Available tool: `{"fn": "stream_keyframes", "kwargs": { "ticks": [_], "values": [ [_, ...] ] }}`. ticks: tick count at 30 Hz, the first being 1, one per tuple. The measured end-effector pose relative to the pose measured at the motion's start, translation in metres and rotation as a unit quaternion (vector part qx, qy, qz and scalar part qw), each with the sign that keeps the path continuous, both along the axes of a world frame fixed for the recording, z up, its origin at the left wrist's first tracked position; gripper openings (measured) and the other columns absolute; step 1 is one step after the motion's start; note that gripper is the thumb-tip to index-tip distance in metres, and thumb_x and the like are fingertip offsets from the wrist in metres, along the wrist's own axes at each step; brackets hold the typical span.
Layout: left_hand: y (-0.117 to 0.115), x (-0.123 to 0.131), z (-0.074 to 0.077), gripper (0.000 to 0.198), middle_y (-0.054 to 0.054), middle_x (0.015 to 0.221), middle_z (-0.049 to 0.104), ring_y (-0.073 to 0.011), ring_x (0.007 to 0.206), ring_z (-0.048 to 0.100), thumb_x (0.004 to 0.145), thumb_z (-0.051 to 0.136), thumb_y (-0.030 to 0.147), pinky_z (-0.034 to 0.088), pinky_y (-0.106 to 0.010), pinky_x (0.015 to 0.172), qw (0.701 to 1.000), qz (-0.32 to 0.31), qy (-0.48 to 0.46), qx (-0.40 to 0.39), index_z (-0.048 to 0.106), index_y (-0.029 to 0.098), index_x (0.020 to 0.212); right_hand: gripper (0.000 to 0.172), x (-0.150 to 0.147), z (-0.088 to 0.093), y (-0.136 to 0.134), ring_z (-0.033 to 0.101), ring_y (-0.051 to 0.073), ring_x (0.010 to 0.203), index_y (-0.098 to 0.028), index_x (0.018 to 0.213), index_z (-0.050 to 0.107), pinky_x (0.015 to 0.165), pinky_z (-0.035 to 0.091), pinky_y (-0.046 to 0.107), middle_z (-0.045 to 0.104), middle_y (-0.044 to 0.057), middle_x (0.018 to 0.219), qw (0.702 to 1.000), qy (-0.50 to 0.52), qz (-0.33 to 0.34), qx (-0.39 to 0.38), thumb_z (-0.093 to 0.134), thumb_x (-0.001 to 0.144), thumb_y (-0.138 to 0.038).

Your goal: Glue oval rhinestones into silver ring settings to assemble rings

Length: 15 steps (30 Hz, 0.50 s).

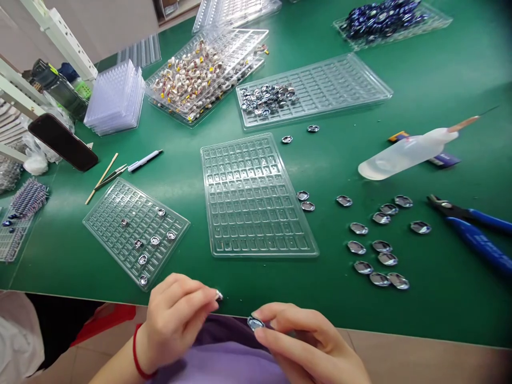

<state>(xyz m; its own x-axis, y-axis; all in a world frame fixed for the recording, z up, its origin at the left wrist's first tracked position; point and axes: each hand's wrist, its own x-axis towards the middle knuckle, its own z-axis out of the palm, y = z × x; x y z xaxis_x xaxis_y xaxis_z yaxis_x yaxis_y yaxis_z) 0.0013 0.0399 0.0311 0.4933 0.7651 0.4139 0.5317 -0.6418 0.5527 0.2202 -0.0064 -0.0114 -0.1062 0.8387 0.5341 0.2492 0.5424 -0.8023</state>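
Note:
Between the thumb and fingers of my left hand is a small shiny piece, mostly hidden by the fingertips. My right hand pinches an oval silvery rhinestone just past the table's front edge. The two hands are apart, side by side. Ahead of them lies a clear plastic tray with rows of small pockets. To the left, a smaller pocketed tray bears several small silvery pieces. Several loose rhinestones lie on the green table to the right.
Blue-handled pliers and a soft white bottle with a needle tip lie right. Behind stand trays of rhinestones, white-and-yellow pieces and dark blue pieces. A phone, tweezers, stick and pen are left.

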Motion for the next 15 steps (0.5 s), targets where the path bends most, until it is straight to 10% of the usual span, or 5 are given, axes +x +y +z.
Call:
{"fn": "stream_keyframes", "kwargs": {
  "ticks": [7,12,15],
  "values": [
    [-0.004,0.027,0.007,0.015,-0.010,0.084,0.075,-0.0160,0.074,0.069,0.096,0.053,0.014,0.058,-0.026,0.065,0.992,-0.112,-0.053,-0.016,0.068,0.012,0.099,0.034,0.002,0.002,0.003,0.071,0.018,0.090,-0.018,0.109,0.063,0.072,0.062,0.026,0.064,0.006,0.090,0.998,-0.041,0.035,0.026,0.045,0.088,0.002],
    [-0.002,0.009,-0.003,0.017,-0.009,0.083,0.072,-0.0158,0.074,0.069,0.090,0.058,0.003,0.057,-0.026,0.064,0.996,-0.079,-0.040,-0.004,0.069,0.012,0.101,0.055,0.089,-0.002,0.032,0.055,0.030,0.125,-0.015,0.137,0.050,0.106,0.045,0.041,0.062,0.019,0.123,0.908,-0.274,-0.307,0.077,0.063,0.085,-0.003],
    [-0.006,0.000,-0.006,0.019,-0.009,0.083,0.073,-0.0161,0.074,0.070,0.089,0.058,0.003,0.058,-0.025,0.063,0.997,-0.068,-0.038,0.005,0.068,0.012,0.103,0.064,0.159,-0.012,0.053,0.032,0.035,0.143,-0.021,0.143,0.048,0.116,0.027,0.043,0.051,0.016,0.142,0.888,-0.298,-0.338,0.085,0.068,0.084,-0.010]
  ]
}}
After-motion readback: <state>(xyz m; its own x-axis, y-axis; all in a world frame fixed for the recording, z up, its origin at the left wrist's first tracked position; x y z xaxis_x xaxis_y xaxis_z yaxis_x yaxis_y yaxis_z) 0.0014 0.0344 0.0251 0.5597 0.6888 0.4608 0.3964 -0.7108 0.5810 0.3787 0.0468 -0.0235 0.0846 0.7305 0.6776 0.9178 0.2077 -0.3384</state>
